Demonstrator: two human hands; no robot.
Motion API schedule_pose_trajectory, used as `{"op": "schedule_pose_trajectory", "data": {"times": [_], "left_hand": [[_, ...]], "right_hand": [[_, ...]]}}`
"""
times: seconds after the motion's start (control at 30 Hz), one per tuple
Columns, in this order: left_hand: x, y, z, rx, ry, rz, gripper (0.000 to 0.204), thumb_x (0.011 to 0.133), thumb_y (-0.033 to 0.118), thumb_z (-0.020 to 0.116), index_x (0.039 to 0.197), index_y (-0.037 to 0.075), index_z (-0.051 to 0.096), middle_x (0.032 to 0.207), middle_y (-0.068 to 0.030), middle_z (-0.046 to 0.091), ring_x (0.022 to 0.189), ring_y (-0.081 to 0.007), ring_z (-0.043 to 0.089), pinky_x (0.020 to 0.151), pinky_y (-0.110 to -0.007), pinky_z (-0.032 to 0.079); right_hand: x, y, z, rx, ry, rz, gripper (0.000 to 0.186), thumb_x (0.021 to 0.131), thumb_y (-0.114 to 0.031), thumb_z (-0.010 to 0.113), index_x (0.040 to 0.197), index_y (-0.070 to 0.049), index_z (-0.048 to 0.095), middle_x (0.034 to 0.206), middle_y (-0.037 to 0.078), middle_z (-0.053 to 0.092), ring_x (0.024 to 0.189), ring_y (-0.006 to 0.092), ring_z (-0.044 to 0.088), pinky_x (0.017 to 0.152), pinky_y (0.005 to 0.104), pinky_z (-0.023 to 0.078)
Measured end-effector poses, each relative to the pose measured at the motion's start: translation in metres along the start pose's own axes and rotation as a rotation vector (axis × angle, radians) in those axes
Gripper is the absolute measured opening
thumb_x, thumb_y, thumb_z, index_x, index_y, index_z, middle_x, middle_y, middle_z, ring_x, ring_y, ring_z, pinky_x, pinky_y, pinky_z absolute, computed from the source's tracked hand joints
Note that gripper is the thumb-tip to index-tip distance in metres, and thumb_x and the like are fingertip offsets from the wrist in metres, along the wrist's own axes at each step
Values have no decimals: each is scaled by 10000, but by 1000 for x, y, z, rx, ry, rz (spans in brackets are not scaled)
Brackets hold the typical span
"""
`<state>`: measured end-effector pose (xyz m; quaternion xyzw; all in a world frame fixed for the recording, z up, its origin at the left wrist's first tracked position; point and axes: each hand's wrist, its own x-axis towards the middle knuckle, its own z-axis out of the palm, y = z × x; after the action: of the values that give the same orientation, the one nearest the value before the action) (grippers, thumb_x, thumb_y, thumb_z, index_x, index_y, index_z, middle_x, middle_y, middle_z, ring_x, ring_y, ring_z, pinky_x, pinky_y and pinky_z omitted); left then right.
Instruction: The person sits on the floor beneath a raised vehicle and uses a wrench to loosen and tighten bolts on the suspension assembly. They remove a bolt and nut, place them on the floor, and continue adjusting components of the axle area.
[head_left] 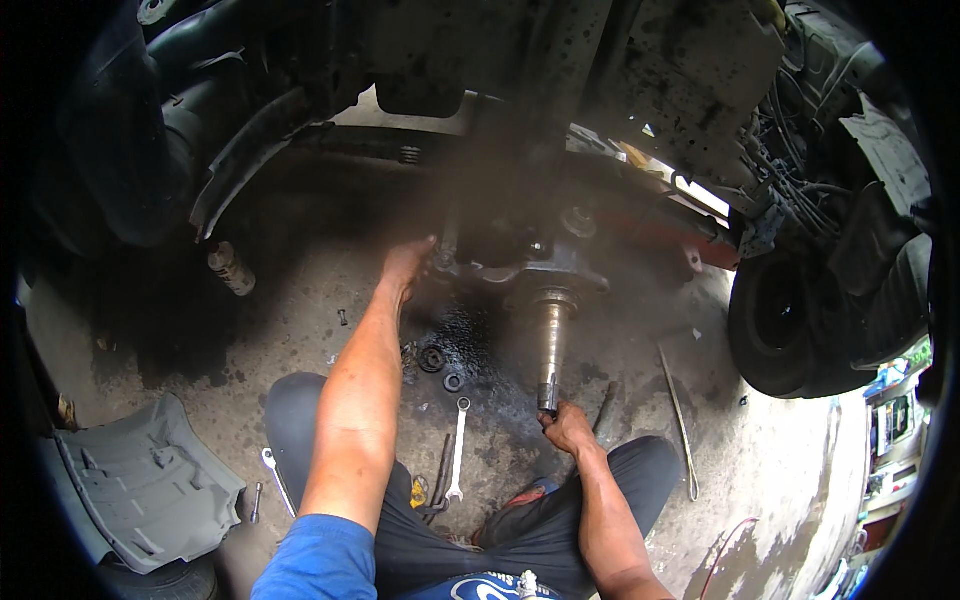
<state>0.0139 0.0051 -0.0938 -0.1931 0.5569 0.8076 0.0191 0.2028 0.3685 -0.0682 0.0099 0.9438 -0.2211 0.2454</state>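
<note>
Left hand [408,262] presses flat on the greasy cast knuckle [520,262]; right hand [566,426] grips the tapered steel spindle [550,345] tip.

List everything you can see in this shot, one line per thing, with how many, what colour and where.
axle spindle: one, grey metal, centre, sticking out from the hub assembly
combination wrenches: two, silver, one on the floor below the spindle, one near the left knee
rubber rings: two, black, on the oily floor patch
long rod: one, metal, floor at right
plastic panel: one, grey, lower left
spray can: one, pale, floor at upper left
tyre: one, black, right
left hand: on the hub assembly
right hand: gripping the spindle's tip
</note>
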Motion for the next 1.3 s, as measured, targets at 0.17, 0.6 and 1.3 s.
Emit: {"op": "schedule_pose_trajectory", "data": {"times": [0.17, 0.6, 1.3], "left_hand": [[6, -5, 0, -21, -3, -13, 218, 923, 332, 698, 868, 121, 680, 676, 62, 559, 565, -56, 464, 506, -221, 370], [7, -9, 4, -18, 29, 0, 218, 922, 323, 696, 904, 107, 713, 703, 71, 572, 583, -44, 427, 521, -215, 360], [-22, -8, 13, -139, -10, 20, 184, 889, 256, 739, 1010, 131, 680, 771, 82, 597, 606, -27, 454, 504, -181, 368]], "right_hand": [[1, 0, 1, -3, 3, -12, 336, 888, -175, 629, 1194, -37, 632, 1100, 257, 674, 1078, 397, 634, 916, 426, 496], [1, 0, -1, -3, -15, -13, 342, 884, -190, 634, 1198, -52, 634, 1061, 256, 681, 1053, 395, 643, 900, 432, 498], [15, 15, 22, -17, -29, -102, 323, 904, -230, 626, 1187, -83, 674, 1078, 222, 693, 1058, 354, 658, 908, 412, 506]]}}
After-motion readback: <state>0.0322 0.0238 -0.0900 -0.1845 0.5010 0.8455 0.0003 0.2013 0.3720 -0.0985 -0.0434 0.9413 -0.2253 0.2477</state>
